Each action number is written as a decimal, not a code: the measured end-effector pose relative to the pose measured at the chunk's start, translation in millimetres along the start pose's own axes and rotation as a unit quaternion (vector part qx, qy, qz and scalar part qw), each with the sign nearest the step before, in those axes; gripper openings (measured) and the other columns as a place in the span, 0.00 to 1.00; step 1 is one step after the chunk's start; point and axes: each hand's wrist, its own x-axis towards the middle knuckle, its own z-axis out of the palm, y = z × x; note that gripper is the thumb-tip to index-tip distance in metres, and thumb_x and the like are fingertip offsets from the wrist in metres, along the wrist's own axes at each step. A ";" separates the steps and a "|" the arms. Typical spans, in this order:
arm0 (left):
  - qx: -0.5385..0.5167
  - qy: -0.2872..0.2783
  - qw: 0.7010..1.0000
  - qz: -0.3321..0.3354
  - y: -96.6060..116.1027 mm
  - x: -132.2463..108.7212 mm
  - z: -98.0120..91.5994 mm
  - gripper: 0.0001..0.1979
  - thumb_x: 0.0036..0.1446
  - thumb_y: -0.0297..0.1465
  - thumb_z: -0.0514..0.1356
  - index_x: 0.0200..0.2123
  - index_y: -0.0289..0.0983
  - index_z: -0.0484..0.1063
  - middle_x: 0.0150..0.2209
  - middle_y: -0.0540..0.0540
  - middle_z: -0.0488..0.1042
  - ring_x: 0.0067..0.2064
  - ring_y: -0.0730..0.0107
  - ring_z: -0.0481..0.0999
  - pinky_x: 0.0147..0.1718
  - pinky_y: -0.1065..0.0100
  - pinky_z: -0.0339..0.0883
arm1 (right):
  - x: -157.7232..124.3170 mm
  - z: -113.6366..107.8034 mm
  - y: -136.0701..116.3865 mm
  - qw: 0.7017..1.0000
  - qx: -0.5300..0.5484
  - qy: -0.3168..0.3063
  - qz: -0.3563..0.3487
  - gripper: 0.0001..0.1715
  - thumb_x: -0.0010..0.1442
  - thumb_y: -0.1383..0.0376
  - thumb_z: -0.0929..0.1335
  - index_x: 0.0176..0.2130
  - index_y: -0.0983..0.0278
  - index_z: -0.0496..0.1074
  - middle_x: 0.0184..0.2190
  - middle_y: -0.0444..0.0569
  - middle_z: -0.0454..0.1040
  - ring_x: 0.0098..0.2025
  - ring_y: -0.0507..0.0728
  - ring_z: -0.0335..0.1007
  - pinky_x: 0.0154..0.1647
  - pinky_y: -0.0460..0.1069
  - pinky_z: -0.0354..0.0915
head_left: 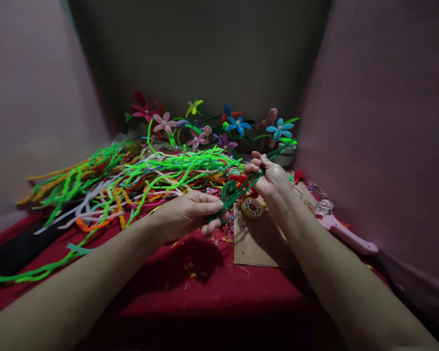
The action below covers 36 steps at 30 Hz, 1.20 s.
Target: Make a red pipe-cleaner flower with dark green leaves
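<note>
Several dark green pipe cleaners [243,191], looped at one end, stretch at a slant between my two hands. Thumb and fingers of my left hand [190,212] pinch the lower, looped part. My right hand [269,179], higher and farther right, has its fingers curled around the upper part, and the strands run on past it toward the upper right. Below my right hand, a yellow-rimmed spool [252,208] with a ring of holes lies on a cardboard piece [258,248]. My fingers hide part of the strands.
A big pile of bright green, white and orange pipe cleaners [168,170] spreads to the left. Pipe-cleaner flowers [237,125] stand along the back. A pink-handled tool [347,235] lies at right. Small scraps dot the red cloth [205,292].
</note>
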 end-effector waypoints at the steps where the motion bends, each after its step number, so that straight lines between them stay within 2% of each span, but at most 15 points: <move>1: 0.012 -0.001 1.000 -0.007 -0.9 -0.2 -0.2 0.11 0.57 0.31 0.56 0.31 0.29 0.73 0.17 0.49 0.67 0.16 0.82 0.62 0.18 0.78 0.57 | 0.2 -0.2 -1.5 1.000 0.003 0.004 -0.003 0.17 0.67 0.68 0.54 0.28 0.66 0.61 0.14 0.36 0.51 0.14 0.44 0.47 0.14 0.38 0.53; 4: 0.037 0.018 0.999 -0.015 -2.6 0.0 0.6 0.11 0.56 0.34 0.57 0.29 0.31 0.73 0.13 0.55 0.56 0.14 0.84 0.52 0.15 0.77 0.52 | -0.5 0.8 -7.4 0.999 -0.001 0.025 -0.020 0.18 0.67 0.68 0.53 0.28 0.66 0.59 0.14 0.35 0.49 0.12 0.44 0.44 0.12 0.39 0.46; 6: 0.062 0.035 0.997 -0.001 -2.1 -0.1 3.1 0.10 0.55 0.34 0.58 0.28 0.32 0.72 0.14 0.57 0.52 0.15 0.83 0.50 0.15 0.77 0.53 | -1.3 2.5 -11.7 0.998 -0.016 0.042 -0.035 0.18 0.68 0.67 0.52 0.27 0.65 0.58 0.14 0.34 0.47 0.12 0.43 0.41 0.10 0.39 0.42; 9: 0.112 0.043 0.993 0.016 1.0 -2.0 7.5 0.09 0.55 0.33 0.58 0.27 0.33 0.71 0.15 0.56 0.55 0.17 0.82 0.54 0.17 0.77 0.56 | -1.0 4.5 -18.9 0.995 -0.042 0.064 -0.068 0.19 0.68 0.64 0.53 0.27 0.65 0.58 0.14 0.33 0.46 0.11 0.43 0.39 0.10 0.39 0.39; 14: 0.209 0.023 0.978 -0.004 7.8 -6.8 6.8 0.10 0.54 0.35 0.59 0.26 0.35 0.68 0.17 0.54 0.62 0.17 0.80 0.59 0.17 0.77 0.55 | 3.9 2.7 -32.2 0.987 -0.052 0.077 -0.130 0.21 0.67 0.59 0.53 0.25 0.64 0.56 0.12 0.32 0.44 0.10 0.44 0.37 0.10 0.41 0.37; 17: 0.254 -0.017 0.967 -0.028 10.9 -9.3 6.3 0.12 0.54 0.37 0.58 0.24 0.36 0.67 0.15 0.54 0.61 0.15 0.81 0.58 0.15 0.77 0.51 | 3.8 3.1 -34.7 0.985 -0.049 0.076 -0.146 0.22 0.67 0.57 0.53 0.24 0.63 0.54 0.12 0.32 0.44 0.11 0.44 0.36 0.10 0.41 0.37; 19: 0.257 -0.077 0.961 -0.060 14.2 -12.1 8.3 0.12 0.55 0.38 0.58 0.24 0.36 0.66 0.15 0.53 0.64 0.14 0.80 0.59 0.15 0.76 0.52 | 0.9 5.4 -31.7 0.988 -0.047 0.066 -0.128 0.22 0.66 0.56 0.54 0.24 0.63 0.54 0.12 0.32 0.43 0.11 0.44 0.36 0.10 0.41 0.37; 22: 0.254 -0.185 0.944 -0.097 22.9 -18.6 11.4 0.13 0.56 0.38 0.56 0.25 0.36 0.70 0.19 0.48 0.71 0.19 0.73 0.68 0.20 0.73 0.60 | -7.0 10.3 -21.6 0.998 -0.052 0.010 -0.040 0.17 0.66 0.64 0.55 0.25 0.64 0.56 0.13 0.33 0.46 0.11 0.44 0.38 0.10 0.40 0.39; 24: 0.271 -0.203 0.938 -0.075 29.5 -22.1 10.5 0.13 0.56 0.38 0.56 0.29 0.35 0.75 0.25 0.43 0.75 0.27 0.68 0.73 0.28 0.70 0.65 | -13.3 13.7 -14.0 0.998 -0.050 -0.038 0.021 0.14 0.64 0.70 0.55 0.27 0.66 0.58 0.14 0.34 0.49 0.12 0.44 0.42 0.11 0.39 0.41; 26: 0.289 -0.138 0.947 -0.019 33.4 -22.3 6.8 0.12 0.55 0.36 0.58 0.32 0.34 0.77 0.29 0.41 0.77 0.31 0.66 0.74 0.32 0.70 0.65 | -19.3 16.7 -6.9 0.993 -0.051 -0.080 0.075 0.14 0.63 0.73 0.53 0.28 0.67 0.59 0.15 0.35 0.50 0.13 0.43 0.44 0.11 0.38 0.43; 28: 0.257 -0.015 0.965 0.049 32.7 -17.8 1.7 0.12 0.54 0.36 0.58 0.33 0.33 0.76 0.25 0.44 0.75 0.27 0.71 0.72 0.27 0.72 0.64 | -24.9 18.4 0.1 0.981 -0.067 -0.120 0.140 0.14 0.63 0.73 0.53 0.29 0.68 0.60 0.16 0.36 0.51 0.13 0.43 0.44 0.11 0.37 0.43; 30: 0.171 0.104 0.974 0.110 27.9 -9.8 -3.3 0.10 0.52 0.35 0.61 0.34 0.33 0.75 0.22 0.48 0.72 0.22 0.77 0.68 0.23 0.76 0.60 | -30.0 18.2 8.0 0.959 -0.101 -0.157 0.212 0.14 0.63 0.73 0.54 0.30 0.69 0.62 0.16 0.36 0.51 0.13 0.43 0.43 0.11 0.37 0.43; 32: 0.071 0.154 0.974 0.153 21.7 -1.4 -7.5 0.11 0.50 0.34 0.63 0.35 0.33 0.74 0.23 0.50 0.71 0.21 0.80 0.65 0.21 0.77 0.59 | -34.7 16.3 17.1 0.934 -0.139 -0.190 0.269 0.13 0.63 0.72 0.55 0.31 0.70 0.64 0.17 0.36 0.51 0.13 0.43 0.41 0.11 0.37 0.42; 36: -0.053 0.188 0.959 0.203 14.4 7.3 -12.6 0.10 0.46 0.31 0.66 0.33 0.32 0.73 0.25 0.49 0.72 0.23 0.81 0.67 0.22 0.79 0.60 | -42.6 12.8 32.0 0.900 -0.171 -0.240 0.322 0.13 0.62 0.71 0.56 0.31 0.70 0.65 0.17 0.36 0.49 0.15 0.43 0.37 0.11 0.37 0.42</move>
